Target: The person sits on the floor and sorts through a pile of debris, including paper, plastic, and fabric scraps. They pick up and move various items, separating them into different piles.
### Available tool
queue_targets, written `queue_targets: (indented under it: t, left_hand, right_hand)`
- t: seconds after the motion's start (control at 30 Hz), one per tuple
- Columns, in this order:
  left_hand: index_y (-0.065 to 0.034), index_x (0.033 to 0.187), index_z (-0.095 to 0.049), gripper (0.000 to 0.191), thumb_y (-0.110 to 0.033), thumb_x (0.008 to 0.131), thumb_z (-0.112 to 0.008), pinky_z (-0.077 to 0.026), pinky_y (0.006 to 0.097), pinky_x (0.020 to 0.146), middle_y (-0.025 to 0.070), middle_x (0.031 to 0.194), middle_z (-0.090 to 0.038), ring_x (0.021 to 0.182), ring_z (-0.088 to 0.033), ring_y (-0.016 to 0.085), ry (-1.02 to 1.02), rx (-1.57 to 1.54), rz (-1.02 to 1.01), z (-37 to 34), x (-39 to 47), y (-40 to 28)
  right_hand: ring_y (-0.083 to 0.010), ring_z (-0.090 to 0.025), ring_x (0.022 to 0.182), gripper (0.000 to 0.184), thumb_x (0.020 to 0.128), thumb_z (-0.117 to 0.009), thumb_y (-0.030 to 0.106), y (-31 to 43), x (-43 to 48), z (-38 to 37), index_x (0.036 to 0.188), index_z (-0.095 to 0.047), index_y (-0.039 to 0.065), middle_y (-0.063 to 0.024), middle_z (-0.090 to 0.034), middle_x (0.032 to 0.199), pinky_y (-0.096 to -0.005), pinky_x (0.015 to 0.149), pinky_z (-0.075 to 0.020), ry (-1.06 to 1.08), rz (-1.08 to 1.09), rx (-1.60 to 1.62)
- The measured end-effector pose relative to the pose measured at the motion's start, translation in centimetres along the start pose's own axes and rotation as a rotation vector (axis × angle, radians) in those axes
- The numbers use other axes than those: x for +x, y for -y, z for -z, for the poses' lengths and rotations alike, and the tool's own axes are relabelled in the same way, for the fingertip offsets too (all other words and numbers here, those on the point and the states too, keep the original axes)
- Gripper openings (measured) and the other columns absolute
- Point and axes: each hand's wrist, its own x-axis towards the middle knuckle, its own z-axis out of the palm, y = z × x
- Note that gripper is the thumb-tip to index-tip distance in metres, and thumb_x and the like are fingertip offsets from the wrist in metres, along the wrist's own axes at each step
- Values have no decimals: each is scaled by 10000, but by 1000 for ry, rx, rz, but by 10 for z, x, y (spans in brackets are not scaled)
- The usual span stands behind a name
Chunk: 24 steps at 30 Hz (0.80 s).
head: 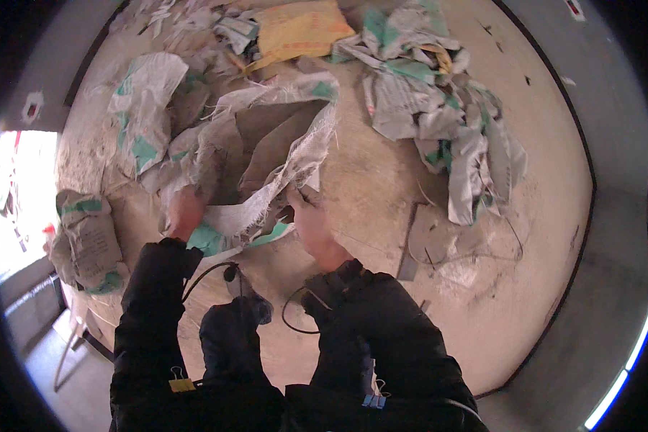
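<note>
A woven plastic sack (237,218) with white cloth, green patches and a frayed rim spreads in front of me. Its mouth gapes, showing a brownish inside. My left hand (186,213) grips the sack's near left edge, fingers hidden behind or in the cloth. On the near right side of the mouth, my right hand (316,229) has hold of the rim; motion blur hides its finger detail. A small white scrap (313,179) shows just beyond the right hand.
Crumpled woven sacks (405,100) pile up at the far right. A yellow sack (302,29) lies at the back, and another white-green sack (148,108) at the left. A folded sack bundle (92,243) rests near the bright doorway (24,200). Cord (518,243) loops on the floor.
</note>
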Motion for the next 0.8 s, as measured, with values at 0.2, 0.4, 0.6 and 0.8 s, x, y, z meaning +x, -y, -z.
queue_targets:
  t: [0.2,0.4,0.6,0.8]
  left_hand:
    - [17,1115,-651,342,-269,972,-531,-493,525,817,277,1023,-672,950,-626,474,-344,-147,-138,68,-35,-12]
    - [8,1140,-640,326,-252,998,-504,-487,513,783,301,972,-658,919,-622,495,-460,-158,-132,198,-115,-65]
    - [22,1151,-621,304,-214,994,-509,-477,520,762,300,945,-656,915,-628,486,-403,-148,-59,272,-172,-104]
    - [25,1134,-632,291,-196,972,-534,-475,502,754,291,928,-659,902,-636,469,-407,-157,-35,290,-201,-94]
  right_hand:
    - [-136,-642,673,233,995,-583,260,5,-51,48,1021,-689,54,-29,-694,852,-269,577,-481,-159,-201,158]
    - [-155,-664,682,263,985,-565,273,38,-135,73,1053,-674,43,-59,-714,872,-270,567,-492,-147,-332,80]
    - [-163,-655,713,316,979,-551,372,99,-176,61,1076,-669,95,-49,-721,932,-330,648,-531,6,-511,79]
    - [-181,-654,740,329,964,-608,398,146,-169,80,1085,-665,98,-66,-706,942,-348,697,-547,172,-572,36]
